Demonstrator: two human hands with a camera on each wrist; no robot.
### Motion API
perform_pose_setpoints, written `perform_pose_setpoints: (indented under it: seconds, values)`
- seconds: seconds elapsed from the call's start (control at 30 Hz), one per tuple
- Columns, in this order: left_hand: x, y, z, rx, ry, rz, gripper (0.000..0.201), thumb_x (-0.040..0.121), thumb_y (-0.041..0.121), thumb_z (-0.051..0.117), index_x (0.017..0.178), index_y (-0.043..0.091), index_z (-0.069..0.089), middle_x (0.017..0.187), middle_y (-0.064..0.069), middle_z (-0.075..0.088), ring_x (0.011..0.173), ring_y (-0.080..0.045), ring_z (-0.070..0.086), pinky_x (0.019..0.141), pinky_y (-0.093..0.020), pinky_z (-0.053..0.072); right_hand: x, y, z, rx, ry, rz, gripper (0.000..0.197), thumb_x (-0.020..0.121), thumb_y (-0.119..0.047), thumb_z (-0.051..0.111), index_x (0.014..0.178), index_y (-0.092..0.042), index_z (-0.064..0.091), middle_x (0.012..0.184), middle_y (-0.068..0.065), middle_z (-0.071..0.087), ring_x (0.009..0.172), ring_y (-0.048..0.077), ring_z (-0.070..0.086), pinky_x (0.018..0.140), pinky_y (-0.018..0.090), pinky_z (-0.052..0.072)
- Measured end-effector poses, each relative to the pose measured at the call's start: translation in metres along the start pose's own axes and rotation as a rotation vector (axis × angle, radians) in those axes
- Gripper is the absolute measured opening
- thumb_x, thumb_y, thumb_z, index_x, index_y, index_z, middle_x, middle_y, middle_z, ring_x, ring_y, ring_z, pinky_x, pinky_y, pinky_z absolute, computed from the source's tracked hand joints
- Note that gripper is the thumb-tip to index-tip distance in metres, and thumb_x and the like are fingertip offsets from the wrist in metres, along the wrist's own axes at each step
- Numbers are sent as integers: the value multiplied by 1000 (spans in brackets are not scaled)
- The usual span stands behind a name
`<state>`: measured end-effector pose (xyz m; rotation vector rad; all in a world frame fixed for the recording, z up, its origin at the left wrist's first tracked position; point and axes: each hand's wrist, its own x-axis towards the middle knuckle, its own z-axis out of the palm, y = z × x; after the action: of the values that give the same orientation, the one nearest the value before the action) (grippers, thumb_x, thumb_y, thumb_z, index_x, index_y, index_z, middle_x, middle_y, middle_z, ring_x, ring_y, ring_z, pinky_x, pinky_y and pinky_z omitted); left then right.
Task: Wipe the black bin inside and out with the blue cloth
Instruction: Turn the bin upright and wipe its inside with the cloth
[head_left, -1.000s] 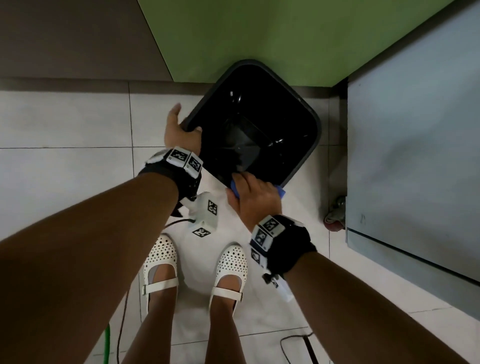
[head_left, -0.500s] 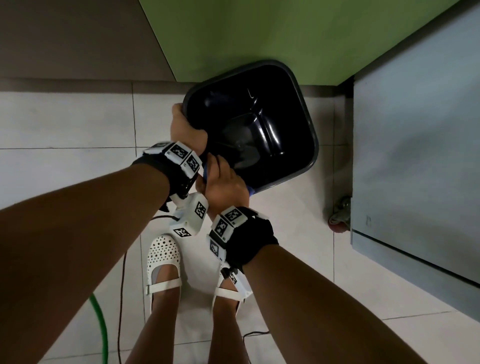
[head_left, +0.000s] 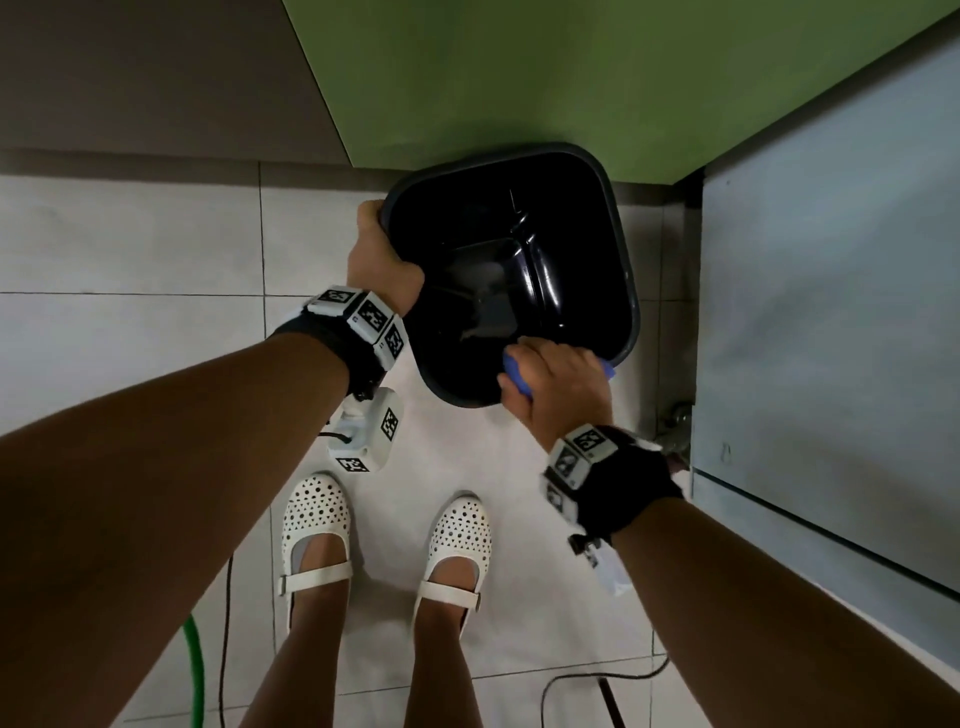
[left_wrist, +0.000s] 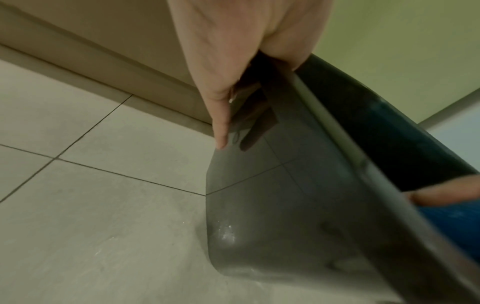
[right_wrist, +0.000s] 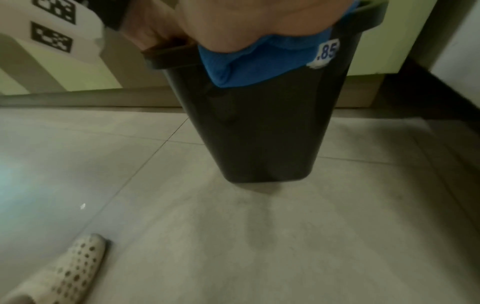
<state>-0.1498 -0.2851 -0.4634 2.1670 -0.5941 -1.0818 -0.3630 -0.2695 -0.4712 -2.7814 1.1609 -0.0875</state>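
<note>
Shifted rightward, right hand (head_left: 558, 382) presses blue cloth (right_wrist: 259, 61) over black bin (head_left: 621, 291) rim; left hand (head_left: 382, 260) grips it.

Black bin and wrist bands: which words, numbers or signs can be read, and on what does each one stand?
".85" on a white sticker on the black bin outer wall, under the rim; its start is hidden by the blue cloth.
Square black-and-white code patterns on the wrist bands: no readable text.
</note>
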Motion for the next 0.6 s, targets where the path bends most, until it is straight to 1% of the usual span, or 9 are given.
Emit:
perform_pose_setpoints:
  seconds: [0.03, 0.1, 0.17, 0.23, 0.27, 0.33, 0.4, 0.5, 0.6]
  values:
    - [-3, 0, 2, -13, 6, -24, 51, 82, 5, 51, 130, 9, 33, 118, -16, 60, 106, -32, 58, 91, -35, 46, 1, -6, 2, 14, 27, 26, 39, 83, -42, 41, 90, -16, 70, 85, 0, 72, 69, 19, 67, 70, 29, 52]
    - [-15, -6, 6, -15, 5, -48, 53, 82, 6, 53, 130, 9, 34, 118, -17, 60, 101, -31, 58, 87, -33, 45, 6, -26, 9, 60, 90, 76, 34, 84, -39, 46, 87, -15, 70, 78, 2, 70, 64, 22, 65, 65, 28, 50]
    - [-32, -20, 11, 13, 11, -35, 48, 81, 3, 51, 128, 8, 39, 115, -18, 62, 100, -33, 59, 85, -35, 46, 17, -48, 13, 93, 126, 187, 31, 84, -37, 49, 84, -15, 71, 73, 3, 68, 61, 23, 64, 60, 28, 47]
    - [-43, -33, 9, -5, 46, -40, 44, 82, 0, 46, 125, 9, 43, 109, -17, 63, 101, -35, 60, 87, -37, 49, 30, -71, 15, 137, 123, 299, 31, 84, -37, 48, 82, -16, 71, 70, 3, 67, 60, 24, 64, 58, 27, 47]
    - [-43, -38, 7, -30, 71, -45, 43, 82, -1, 44, 123, 10, 45, 103, -13, 63, 100, -33, 60, 87, -35, 49, 34, -82, 17, 153, 110, 317, 32, 84, -37, 46, 82, -16, 71, 70, 3, 67, 59, 24, 64, 57, 27, 47]
    - [-36, -39, 3, -40, 98, -27, 41, 81, -4, 42, 119, 9, 50, 94, -6, 60, 95, -28, 59, 81, -28, 46, 39, -98, 19, 173, 112, 324, 33, 84, -35, 46, 83, -15, 71, 70, 4, 67, 58, 25, 63, 55, 27, 46]
    - [-30, -36, 2, 3, 78, 24, 39, 80, -5, 41, 115, 7, 53, 92, -7, 60, 86, -22, 55, 74, -22, 40, 42, -103, 19, 176, 133, 333, 32, 84, -33, 46, 84, -14, 72, 72, 4, 69, 58, 24, 64, 55, 26, 46]
    - [-25, -31, 3, 18, 76, 63, 36, 81, -4, 42, 113, 6, 55, 90, -3, 58, 84, -17, 51, 67, -12, 34, 39, -93, 20, 150, 137, 241, 38, 83, -37, 45, 90, -11, 72, 81, 5, 72, 62, 24, 67, 57, 26, 50]
    - [-24, -29, 4, -1, 83, 49, 35, 82, -3, 43, 113, 6, 56, 91, -2, 58, 86, -16, 52, 67, -10, 34, 27, -76, 17, 126, 121, 158, 38, 84, -40, 49, 94, -12, 72, 84, 5, 72, 65, 22, 68, 58, 26, 51]
